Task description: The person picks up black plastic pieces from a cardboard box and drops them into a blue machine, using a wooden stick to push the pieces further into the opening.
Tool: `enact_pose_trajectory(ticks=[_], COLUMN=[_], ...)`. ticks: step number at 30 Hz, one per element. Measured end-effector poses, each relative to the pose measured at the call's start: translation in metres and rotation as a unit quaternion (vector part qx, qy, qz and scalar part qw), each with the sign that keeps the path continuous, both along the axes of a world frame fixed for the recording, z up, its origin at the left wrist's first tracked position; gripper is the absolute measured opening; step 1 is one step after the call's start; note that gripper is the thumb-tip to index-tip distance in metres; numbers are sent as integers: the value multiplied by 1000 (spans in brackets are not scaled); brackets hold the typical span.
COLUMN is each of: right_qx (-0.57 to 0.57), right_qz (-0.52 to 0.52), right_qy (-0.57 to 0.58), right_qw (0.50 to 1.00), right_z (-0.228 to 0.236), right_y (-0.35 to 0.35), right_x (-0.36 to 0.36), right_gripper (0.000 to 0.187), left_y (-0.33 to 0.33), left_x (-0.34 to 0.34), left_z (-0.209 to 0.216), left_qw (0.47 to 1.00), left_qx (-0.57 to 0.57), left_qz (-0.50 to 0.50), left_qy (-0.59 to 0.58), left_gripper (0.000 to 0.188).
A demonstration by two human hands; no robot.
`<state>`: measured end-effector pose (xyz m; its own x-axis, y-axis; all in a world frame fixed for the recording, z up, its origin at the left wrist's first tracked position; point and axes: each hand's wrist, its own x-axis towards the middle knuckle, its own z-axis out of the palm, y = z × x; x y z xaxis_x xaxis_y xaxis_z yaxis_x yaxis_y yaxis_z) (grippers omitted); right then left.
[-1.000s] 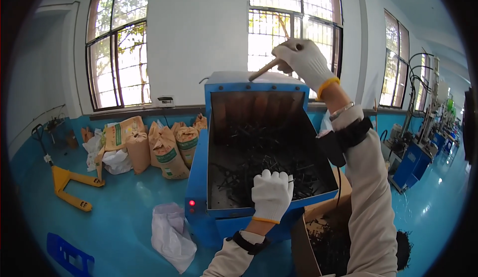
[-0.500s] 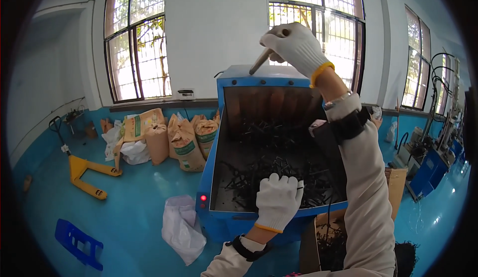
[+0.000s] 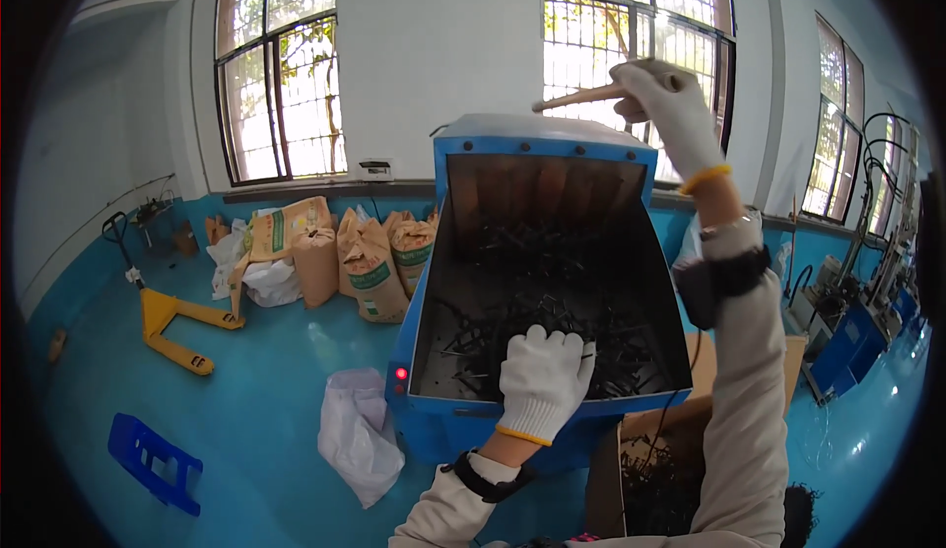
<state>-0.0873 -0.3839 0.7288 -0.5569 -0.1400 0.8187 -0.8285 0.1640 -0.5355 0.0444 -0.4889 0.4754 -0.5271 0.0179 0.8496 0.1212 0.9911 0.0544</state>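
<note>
Resting flat on a heap of thin black plastic scraps (image 3: 512,336), the white knit-gloved left hand (image 3: 542,380) is seen with fingers spread and loose, grasping nothing. A slim wooden stick (image 3: 581,100) is clenched in the raised right hand (image 3: 675,104), above the blue metal hopper (image 3: 537,134) that holds the scraps. Bulging paper sacks (image 3: 370,267) and a yellow pallet jack (image 3: 172,321) are set on the glossy blue floor (image 3: 266,380) under barred windows (image 3: 281,75).
</note>
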Motion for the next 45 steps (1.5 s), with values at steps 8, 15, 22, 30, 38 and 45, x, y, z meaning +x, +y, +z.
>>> enact_pose_trajectory(ticks=[8,15,22,30,38,45], right_qx=[146,191,183,265,185,184], right_qz=[78,37,13,67,73,-42], right_qy=[9,-115,-171,-113,-136,-130], right_qw=[986,974,968,955,970,974], right_z=[-32,-90,-122,-142,-107,-98], right_y=[90,59,28,25,48,70], right_x=[83,33,-11,-45,-10,23], right_gripper=[31,26,26,30,30,32], left_y=[2,4,3,4,2,5], left_x=[-10,-6,-5,-9,-7,-8], left_z=[-1,2,-3,-4,-2,-1], left_qw=[1000,999,999,1000,1000,1000], left_qx=[-2,-4,-15,-12,-18,-8], left_qz=[4,32,24,22,16,19], left_qy=[8,-9,-24,-3,-8,-3], left_gripper=[30,29,29,28,27,25])
